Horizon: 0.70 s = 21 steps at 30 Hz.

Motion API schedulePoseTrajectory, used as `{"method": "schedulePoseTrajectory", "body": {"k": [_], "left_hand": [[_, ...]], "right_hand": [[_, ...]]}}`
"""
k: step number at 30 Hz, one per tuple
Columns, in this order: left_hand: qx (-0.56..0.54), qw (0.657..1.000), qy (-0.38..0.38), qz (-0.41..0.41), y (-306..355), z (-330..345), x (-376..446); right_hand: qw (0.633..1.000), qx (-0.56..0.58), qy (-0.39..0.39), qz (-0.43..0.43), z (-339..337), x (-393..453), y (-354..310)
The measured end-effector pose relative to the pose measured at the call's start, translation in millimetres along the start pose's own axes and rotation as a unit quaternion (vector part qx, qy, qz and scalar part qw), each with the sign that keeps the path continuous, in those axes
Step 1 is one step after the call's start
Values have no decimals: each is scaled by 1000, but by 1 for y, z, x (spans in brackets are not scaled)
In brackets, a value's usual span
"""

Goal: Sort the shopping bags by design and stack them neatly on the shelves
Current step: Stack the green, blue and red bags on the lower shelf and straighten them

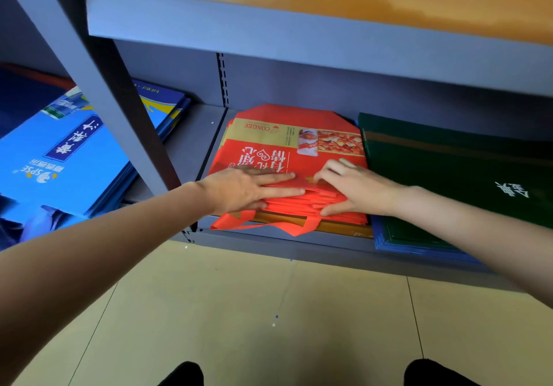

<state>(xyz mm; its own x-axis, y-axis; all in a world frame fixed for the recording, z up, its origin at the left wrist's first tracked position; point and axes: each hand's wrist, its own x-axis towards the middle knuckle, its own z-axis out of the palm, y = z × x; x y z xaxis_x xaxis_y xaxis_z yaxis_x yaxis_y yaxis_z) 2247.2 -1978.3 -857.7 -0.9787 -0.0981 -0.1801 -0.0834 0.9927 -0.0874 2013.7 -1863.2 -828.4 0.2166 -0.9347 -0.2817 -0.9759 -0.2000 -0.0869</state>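
1. We are seeing three piles of flat bags on the grey shelf [209, 134] — one blue, one red, one green — though the bags within each pile are too tightly stacked for us to be counting them.
2. We are laying our left hand [239, 191] flat on the red pile [287, 152], fingers straight and together, pressing down near its front edge and gripping nothing.
3. Our right hand [356, 188] is resting beside it on the same pile, fingers spread and lightly bent, the thumb lying against the layered front edges.
4. One red handle loop [263, 225] is hanging over the shelf lip.
5. The green pile [449, 176] is lying just right of the red; the blue pile [74, 152] is sitting well left, behind one upright post [98, 86].
6. Our two dark shoes [182, 375] are standing on the tiled floor [269, 311].
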Motion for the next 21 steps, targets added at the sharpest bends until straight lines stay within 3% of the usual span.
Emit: {"method": "schedulePoseTrajectory", "body": {"k": [4,9,12,21], "left_hand": [[-27,999,-18,-43,3,1,5],[-94,981,-87,-149,0,-7,14],[-77,979,-106,-159,0,-13,18],[-181,961,6,-207,-24,-50,18]], "right_hand": [[996,63,-3,61,11,1,-6],[996,-6,4,91,26,10,-21],[995,-56,2,79,15,13,-17],[992,-8,77,100,-49,16,3]]}}
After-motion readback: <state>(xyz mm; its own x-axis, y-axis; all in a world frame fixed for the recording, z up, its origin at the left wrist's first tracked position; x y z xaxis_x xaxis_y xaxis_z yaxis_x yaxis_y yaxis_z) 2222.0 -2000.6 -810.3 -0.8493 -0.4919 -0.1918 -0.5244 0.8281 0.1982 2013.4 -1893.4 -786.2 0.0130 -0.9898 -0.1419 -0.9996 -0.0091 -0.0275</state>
